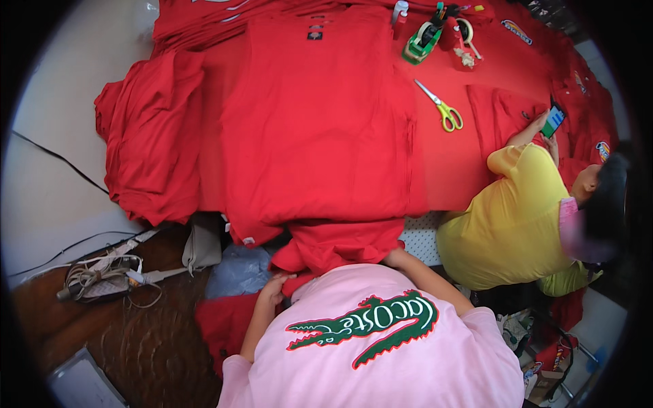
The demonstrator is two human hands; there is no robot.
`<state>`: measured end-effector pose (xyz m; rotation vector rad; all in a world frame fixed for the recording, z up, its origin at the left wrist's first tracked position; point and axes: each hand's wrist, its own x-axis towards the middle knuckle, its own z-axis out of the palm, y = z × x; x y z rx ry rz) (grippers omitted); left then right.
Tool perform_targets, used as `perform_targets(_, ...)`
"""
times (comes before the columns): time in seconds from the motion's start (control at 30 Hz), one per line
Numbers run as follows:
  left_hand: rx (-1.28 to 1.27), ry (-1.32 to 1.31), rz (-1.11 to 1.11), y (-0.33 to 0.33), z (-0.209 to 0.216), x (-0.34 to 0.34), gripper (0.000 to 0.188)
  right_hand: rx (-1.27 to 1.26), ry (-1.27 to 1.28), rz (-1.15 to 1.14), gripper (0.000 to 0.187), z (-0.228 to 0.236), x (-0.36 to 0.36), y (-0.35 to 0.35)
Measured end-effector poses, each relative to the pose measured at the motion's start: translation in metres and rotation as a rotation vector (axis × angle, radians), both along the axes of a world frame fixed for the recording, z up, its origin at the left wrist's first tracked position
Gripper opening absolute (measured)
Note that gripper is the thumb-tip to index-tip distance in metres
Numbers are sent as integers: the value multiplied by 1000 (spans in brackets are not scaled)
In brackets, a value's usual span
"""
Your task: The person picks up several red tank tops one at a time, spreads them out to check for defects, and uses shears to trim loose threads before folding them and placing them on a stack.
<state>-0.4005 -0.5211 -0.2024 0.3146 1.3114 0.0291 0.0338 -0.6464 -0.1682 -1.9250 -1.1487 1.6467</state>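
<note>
Nearest, lower middle of the frame: a pink T-shirt with a green crocodile print (367,330), an arm out to each side. Left hand (273,288) at the left edge of a bunched red garment (345,239), fingers bent against the cloth; whether they gripped it, I could not tell. Right hand (393,257) by the garment's right side, fingertips hidden in the red; open or closed, could not tell.

The garment lay crumpled at the table's near edge, centre of the frame, not spread or squared. A blue plastic bag (239,272) lay just left of it, below the table.

Beyond, mid-frame: a broad stack of red shirts (320,136), laid flat, neck labels at the far end. That part looked done, in my judgement; the bunched piece looked unfinished. Left of the frame, a looser red heap (155,139); waiting or finished, unclear.

Right of centre, yellow-handled scissors (442,109) lay on the red tabletop (442,166), untouched. At right, a co-worker in yellow (507,228) held a phone (553,121). Farthest, top of the frame: a green tape dispenser (422,44) and more red garments (197,30), upper left, likely left to handle.
</note>
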Motion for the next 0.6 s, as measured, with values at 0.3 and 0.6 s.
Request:
perform_targets(0.3,59,-420,399,74,122,24,43,-142,293,-396,28,154,55,81)
perform_targets(0.6,381,-664,-29,110,203,50,60,-499,739,-349,25,161,95,28)
